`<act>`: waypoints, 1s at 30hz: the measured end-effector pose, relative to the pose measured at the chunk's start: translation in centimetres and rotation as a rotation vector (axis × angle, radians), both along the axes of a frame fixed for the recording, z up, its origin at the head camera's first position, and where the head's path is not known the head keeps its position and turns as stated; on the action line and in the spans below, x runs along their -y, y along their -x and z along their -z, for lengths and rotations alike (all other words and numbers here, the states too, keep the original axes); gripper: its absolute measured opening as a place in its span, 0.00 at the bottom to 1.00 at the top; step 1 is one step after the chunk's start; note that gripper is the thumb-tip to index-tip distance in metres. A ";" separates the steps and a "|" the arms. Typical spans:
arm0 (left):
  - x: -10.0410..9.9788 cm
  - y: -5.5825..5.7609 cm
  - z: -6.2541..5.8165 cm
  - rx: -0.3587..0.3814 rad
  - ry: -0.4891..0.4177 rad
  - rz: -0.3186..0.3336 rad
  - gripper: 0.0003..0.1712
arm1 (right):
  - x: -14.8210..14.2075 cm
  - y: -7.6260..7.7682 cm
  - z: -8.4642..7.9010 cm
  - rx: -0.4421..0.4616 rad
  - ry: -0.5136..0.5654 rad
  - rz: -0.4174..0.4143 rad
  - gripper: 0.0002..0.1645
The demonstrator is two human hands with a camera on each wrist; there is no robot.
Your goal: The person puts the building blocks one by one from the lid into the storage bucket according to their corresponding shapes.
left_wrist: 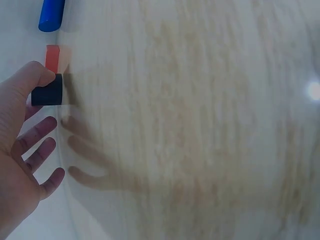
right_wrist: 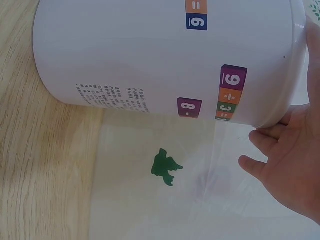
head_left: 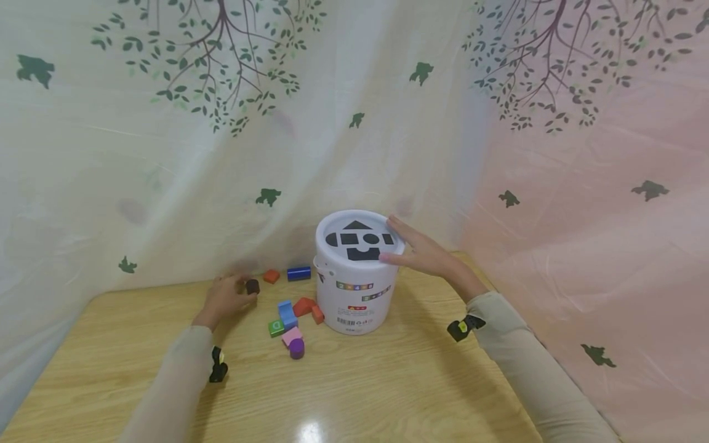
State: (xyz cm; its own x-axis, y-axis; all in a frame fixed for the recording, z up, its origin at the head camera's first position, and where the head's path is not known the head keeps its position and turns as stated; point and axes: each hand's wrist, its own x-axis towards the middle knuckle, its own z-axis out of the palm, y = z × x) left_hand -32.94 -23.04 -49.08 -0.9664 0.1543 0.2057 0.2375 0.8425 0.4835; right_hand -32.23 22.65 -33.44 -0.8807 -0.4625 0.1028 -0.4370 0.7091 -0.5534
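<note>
Head view: left hand (head_left: 226,299) pinches black block (head_left: 253,287); right hand (head_left: 425,252), fingers apart, touches bucket (head_left: 354,298).

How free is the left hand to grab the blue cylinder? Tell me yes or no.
Probably not yet: the left hand pinches a dark block, and a red block lies between it and the blue cylinder.

- Table (head_left: 388,387): wood-grain surface, smooth, glossy; reflects a bright spot of light.
- Bucket (head_left: 356,274): smooth, plastic in appearance, soft sheen.
- Black block (left_wrist: 47,92): smooth, matt.
- Blue cylinder (head_left: 299,274): smooth, glossy; material not determinable.
- Backdrop (head_left: 332,154): thin, creased sheet, faint sheen; plastic or cloth not determinable.
- Sleeves (head_left: 520,351): cloth, matt.
</note>
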 end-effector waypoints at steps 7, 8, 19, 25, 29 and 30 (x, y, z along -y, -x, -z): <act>0.1 -0.2 0.3 0.018 -0.038 -0.018 0.28 | 0.1 0.0 0.0 0.002 -0.001 -0.002 0.61; 0.2 -0.3 0.3 0.017 -0.040 -0.016 0.28 | 0.0 0.0 0.0 0.003 -0.001 0.000 0.61; 0.5 -0.4 0.6 0.009 -0.085 0.000 0.25 | 0.0 0.1 0.1 0.004 0.001 -0.003 0.62; 0.5 -0.5 0.5 0.004 -0.138 0.012 0.24 | 0.0 0.2 0.2 0.002 -0.006 0.008 0.62; 0.3 -0.5 0.3 0.014 -0.178 0.008 0.22 | -0.1 0.2 0.3 -0.003 -0.013 0.009 0.62; 0.3 -0.6 0.2 0.024 -0.190 0.008 0.22 | 0.0 0.2 0.3 -0.002 -0.013 0.006 0.62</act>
State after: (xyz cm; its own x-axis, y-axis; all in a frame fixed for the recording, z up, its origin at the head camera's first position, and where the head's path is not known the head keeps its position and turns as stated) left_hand -32.37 -23.36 -49.23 -0.9703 0.1225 0.2086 0.2301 0.7335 0.6396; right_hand -32.47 22.69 -33.72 -0.8832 -0.4584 0.0989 -0.4339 0.7187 -0.5434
